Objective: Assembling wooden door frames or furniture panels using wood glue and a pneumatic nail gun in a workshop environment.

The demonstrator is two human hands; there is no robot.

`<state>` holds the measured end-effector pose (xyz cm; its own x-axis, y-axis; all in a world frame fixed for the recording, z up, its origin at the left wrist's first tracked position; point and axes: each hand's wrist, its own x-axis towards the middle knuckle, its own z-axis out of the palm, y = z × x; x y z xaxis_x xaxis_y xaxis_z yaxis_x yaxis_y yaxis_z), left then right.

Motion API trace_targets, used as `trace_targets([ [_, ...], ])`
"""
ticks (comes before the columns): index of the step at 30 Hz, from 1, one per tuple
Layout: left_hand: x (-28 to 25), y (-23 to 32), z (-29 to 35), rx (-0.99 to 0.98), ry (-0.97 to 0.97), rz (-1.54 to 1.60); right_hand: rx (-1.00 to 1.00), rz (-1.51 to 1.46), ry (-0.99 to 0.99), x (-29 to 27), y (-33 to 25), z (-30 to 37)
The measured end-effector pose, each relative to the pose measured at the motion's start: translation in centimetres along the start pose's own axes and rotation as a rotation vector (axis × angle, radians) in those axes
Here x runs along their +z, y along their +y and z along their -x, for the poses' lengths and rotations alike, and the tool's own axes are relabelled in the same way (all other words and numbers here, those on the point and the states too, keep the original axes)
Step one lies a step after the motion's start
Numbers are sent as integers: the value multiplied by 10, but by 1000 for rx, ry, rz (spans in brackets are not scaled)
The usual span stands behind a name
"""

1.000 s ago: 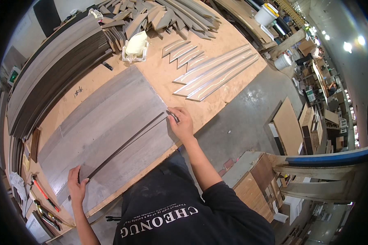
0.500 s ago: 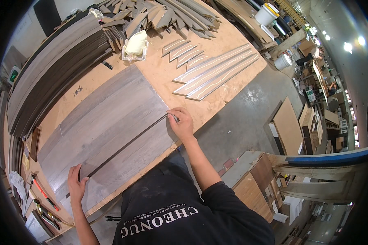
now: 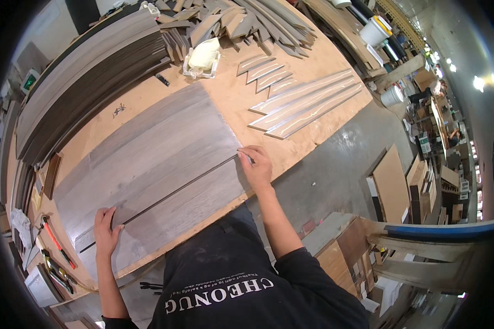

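- Strip point(image 3: 181, 189), thin and dark, lies across the grey panel point(image 3: 159, 145), 8 to 2 o'clock.
- My right hand point(image 3: 257, 166): thumb and finger together, pinching its 2 o'clock end. My left hand point(image 3: 107, 233), toward 8: thumb beside it; whether clamped, I cannot tell.
- Step, I judge: alignment. Next move calls for both hands level.
- Bench point(image 3: 225, 90): bare margin at 1, beaded pieces point(image 3: 308, 107) beyond at 2; edge close at 5.

A white bucket point(image 3: 374, 32) stands beside dark rolls point(image 3: 394, 48).
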<state>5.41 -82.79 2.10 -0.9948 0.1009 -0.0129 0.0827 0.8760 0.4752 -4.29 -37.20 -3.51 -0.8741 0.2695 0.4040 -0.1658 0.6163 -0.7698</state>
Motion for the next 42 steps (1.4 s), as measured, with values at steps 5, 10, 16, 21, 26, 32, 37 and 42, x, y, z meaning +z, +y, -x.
trace_targets([
  [5, 3, -2, 5, -34, 6, -42, -7, -2, -13, 4, 5, 2],
  [10, 9, 0, 7, -20, 22, -113, 23, 8, -89, -3, 9, 2],
  [16, 8, 11, 6, -69, 65, -51, 36, -47, -128, -3, 10, -2],
  [21, 0, -95, 18, -366, 604, -103, 72, -8, -122, -6, 18, 2],
  [26, -35, -223, 74, -768, 270, -322, 61, 34, -143, 4, 4, 1],
  [32, -12, -253, 63, -782, 516, -417, 19, 81, -48, 5, 9, 1],
  [37, -11, -299, 81, -732, 659, 35, 62, 47, -58, 3, 3, -4],
  [42, 6, -267, 99, -698, 557, -29, 179, 147, -109, -25, 8, 5],
])
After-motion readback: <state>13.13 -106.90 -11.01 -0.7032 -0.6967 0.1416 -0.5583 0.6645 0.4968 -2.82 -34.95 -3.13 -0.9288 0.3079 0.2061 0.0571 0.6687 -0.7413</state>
